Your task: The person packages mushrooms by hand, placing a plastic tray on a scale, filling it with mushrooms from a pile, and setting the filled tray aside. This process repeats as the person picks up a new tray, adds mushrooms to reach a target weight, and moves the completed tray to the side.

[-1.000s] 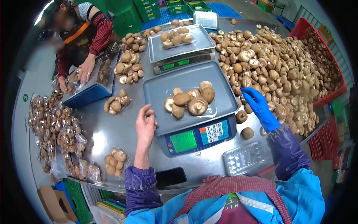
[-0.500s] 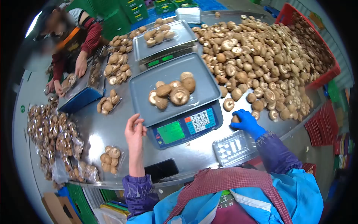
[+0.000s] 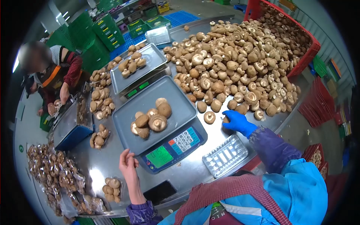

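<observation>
My right hand [image 3: 238, 123], in a blue glove, has its fingers round a brown mushroom [image 3: 225, 120] on the steel table, just below the big mushroom pile [image 3: 240, 63]. My bare left hand [image 3: 128, 163] holds nothing, its fingers loosely curled and apart beside the lower left corner of the grey scale pan [image 3: 123, 112]. Several mushrooms [image 3: 158, 122] lie on that pan. Below it, the scale's green display [image 3: 159, 156] is lit. An empty clear plastic tray [image 3: 225, 155] sits beneath my right hand.
A second scale pan [image 3: 116, 77] with mushrooms stands behind. Packed mushrooms [image 3: 56, 168] are heaped at the left; a small pack [image 3: 111, 189] and a phone [image 3: 160, 192] lie near the front edge. A co-worker [image 3: 60, 75] handles a pack at the far left. A red crate [image 3: 305, 60] stands at right.
The view has shifted, so the scales appear lower and further left. My right hand still has the mushroom by the pile, and my left hand remains beside the pan.
</observation>
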{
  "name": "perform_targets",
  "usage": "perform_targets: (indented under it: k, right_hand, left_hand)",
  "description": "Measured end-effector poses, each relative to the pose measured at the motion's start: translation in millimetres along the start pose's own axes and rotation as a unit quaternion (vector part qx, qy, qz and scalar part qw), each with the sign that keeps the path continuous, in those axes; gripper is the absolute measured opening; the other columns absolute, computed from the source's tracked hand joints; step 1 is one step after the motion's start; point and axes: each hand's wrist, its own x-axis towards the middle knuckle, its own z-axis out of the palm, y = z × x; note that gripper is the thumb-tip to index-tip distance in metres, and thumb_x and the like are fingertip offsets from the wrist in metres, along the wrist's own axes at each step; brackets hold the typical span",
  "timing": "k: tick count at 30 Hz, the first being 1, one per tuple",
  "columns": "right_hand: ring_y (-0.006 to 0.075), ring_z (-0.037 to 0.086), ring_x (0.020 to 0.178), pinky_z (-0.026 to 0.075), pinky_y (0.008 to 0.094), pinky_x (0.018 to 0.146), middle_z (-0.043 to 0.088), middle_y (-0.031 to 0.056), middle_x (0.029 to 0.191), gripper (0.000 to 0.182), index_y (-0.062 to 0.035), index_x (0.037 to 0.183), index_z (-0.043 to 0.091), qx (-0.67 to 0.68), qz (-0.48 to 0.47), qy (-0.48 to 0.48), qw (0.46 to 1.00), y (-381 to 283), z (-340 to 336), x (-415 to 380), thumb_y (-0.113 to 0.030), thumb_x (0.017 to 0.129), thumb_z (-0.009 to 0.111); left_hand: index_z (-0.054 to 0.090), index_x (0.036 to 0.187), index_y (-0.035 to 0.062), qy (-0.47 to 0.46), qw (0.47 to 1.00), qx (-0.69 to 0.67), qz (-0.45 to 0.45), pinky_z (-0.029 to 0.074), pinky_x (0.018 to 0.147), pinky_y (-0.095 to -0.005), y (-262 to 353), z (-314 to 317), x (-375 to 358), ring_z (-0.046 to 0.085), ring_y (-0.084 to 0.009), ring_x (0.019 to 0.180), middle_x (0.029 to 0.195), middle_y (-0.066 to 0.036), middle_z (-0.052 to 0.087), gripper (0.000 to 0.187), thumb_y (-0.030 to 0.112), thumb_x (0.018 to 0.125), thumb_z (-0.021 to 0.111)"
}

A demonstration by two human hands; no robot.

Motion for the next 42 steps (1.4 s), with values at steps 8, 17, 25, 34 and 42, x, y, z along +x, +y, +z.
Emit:
perform_targets:
  k: [8, 17, 25, 34, 42]
  right_hand:
    - [0.0304, 0.056, 0.088, 0.045, 0.0366, 0.075, 0.059, 0.0123, 0.096, 0.037, -0.0074, 0.106, 0.055, 0.037, -0.053, 0.168, 0.984, -4, -5, 34, -0.033, 0.079, 0.058]
    - [0.0284, 0.054, 0.094, 0.044, 0.0384, 0.076, 0.055, 0.0131, 0.103, 0.031, -0.0089, 0.098, 0.055, 0.054, 0.02, 0.225, 0.973, 3, -21, 82, -0.028, 0.074, 0.058]
    - [0.0312, 0.058, 0.073, 0.045, 0.0409, 0.064, 0.06, 0.0139, 0.075, 0.026, -0.0092, 0.079, 0.057, 0.007, 0.036, 0.207, 0.978, 5, -44, 82, -0.034, 0.08, 0.052]
    - [0.029, 0.058, 0.071, 0.047, 0.0398, 0.059, 0.059, 0.0102, 0.073, 0.012, -0.0122, 0.077, 0.061, -0.057, -0.232, 0.254, 0.937, -55, -6, 156, -0.022, 0.073, 0.055]
    - [0.0293, 0.06, 0.069, 0.047, 0.0417, 0.054, 0.06, 0.0117, 0.075, 0.023, -0.0107, 0.086, 0.052, -0.169, -0.12, 0.189, 0.96, -70, 31, 216, -0.029, 0.073, 0.059]
  left_hand:
    - [0.049, 0.109, 0.0003, 0.023, 1.0, 0.006, 0.0, 0.037, 0.049, -0.0182, 3, 2, 5, 0.047, -0.007, 0.057, 0.086, -0.006, 0.054, 0.024, -0.001, 0.085, 0.044]
    - [0.049, 0.109, 0.0001, 0.029, 0.999, 0.036, -0.013, 0.037, 0.049, -0.0188, 3, 10, 15, 0.046, -0.0078, 0.056, 0.085, -0.007, 0.053, 0.025, -0.002, 0.085, 0.044]
    - [0.049, 0.11, 0.0008, 0.044, 0.998, 0.032, -0.017, 0.036, 0.047, -0.0184, -2, 10, 17, 0.046, -0.0076, 0.056, 0.086, -0.006, 0.053, 0.025, -0.001, 0.085, 0.044]
    - [0.049, 0.11, 0.0001, 0.058, 0.997, 0.046, -0.008, 0.037, 0.048, -0.0188, 2, 14, 12, 0.046, -0.0081, 0.057, 0.086, -0.007, 0.054, 0.025, -0.001, 0.085, 0.044]
    - [0.05, 0.109, -0.0003, 0.058, 0.998, 0.038, 0.01, 0.039, 0.051, -0.0201, 12, 8, 3, 0.048, -0.0088, 0.059, 0.087, -0.007, 0.055, 0.024, 0.0, 0.086, 0.047]
